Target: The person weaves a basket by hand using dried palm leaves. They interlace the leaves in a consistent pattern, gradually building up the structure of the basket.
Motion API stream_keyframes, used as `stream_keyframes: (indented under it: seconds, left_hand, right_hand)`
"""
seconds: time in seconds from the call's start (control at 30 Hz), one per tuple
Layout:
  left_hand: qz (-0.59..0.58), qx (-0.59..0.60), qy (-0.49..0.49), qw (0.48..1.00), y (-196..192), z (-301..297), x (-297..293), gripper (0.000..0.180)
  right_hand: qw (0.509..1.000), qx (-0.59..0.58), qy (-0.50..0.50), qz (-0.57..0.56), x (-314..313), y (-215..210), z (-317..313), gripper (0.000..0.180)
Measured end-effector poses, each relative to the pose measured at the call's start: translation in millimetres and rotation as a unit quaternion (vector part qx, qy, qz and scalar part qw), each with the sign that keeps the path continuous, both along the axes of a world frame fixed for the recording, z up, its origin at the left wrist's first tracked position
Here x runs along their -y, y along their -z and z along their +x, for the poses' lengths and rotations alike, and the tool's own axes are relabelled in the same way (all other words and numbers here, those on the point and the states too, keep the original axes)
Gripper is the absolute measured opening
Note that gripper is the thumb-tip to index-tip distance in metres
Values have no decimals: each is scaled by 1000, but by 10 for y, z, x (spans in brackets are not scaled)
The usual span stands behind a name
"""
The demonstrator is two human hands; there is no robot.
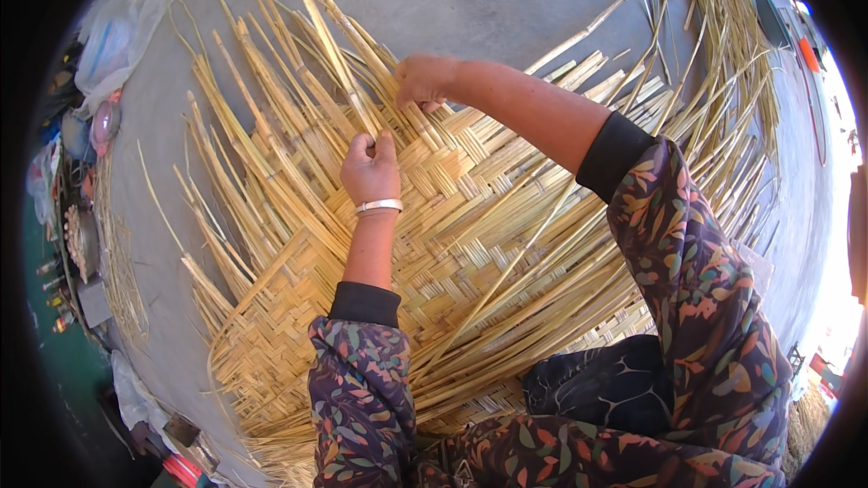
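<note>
A large mat of woven flattened reed strips [425, 244] lies on the floor below me, its loose strip ends fanning out to the far left and to the right. My left hand [371, 170], with a silver bangle at the wrist, pinches a reed strip [333, 54] that slants up and away from the weave. A little farther off, my right hand [427, 81] is closed, knuckles up, over strips at the far edge of the woven part. Its fingertips are partly hidden, and they seem to grip one or more reed strips there.
A pile of loose reeds [732, 45] lies at the far right on the grey floor [506, 0]. Plastic bags [117, 36] and small goods line the left side. Near my lap, dark patterned cloth [601, 384] covers part of the mat.
</note>
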State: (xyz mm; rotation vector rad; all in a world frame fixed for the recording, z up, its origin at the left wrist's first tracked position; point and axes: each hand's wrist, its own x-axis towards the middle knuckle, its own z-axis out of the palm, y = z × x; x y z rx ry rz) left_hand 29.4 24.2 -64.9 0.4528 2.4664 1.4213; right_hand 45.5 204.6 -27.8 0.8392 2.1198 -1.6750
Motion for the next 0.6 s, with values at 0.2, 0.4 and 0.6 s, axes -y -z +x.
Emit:
stream_keyframes:
  seconds: [0.2,0.4,0.6]
  left_hand:
    - [-10,15,-2,1000,-117,-13,4,30]
    - [-8,56,-12,998,-205,18,-47,29]
    - [-7,52,-30,998,-135,-3,-50,29]
  right_hand:
    - [1000,0,-4,-24,55,46,-88,28]
    - [1000,11,13,-14,68,177,-74,20]
    - [987,-10,87,-137,78,203,-4,14]
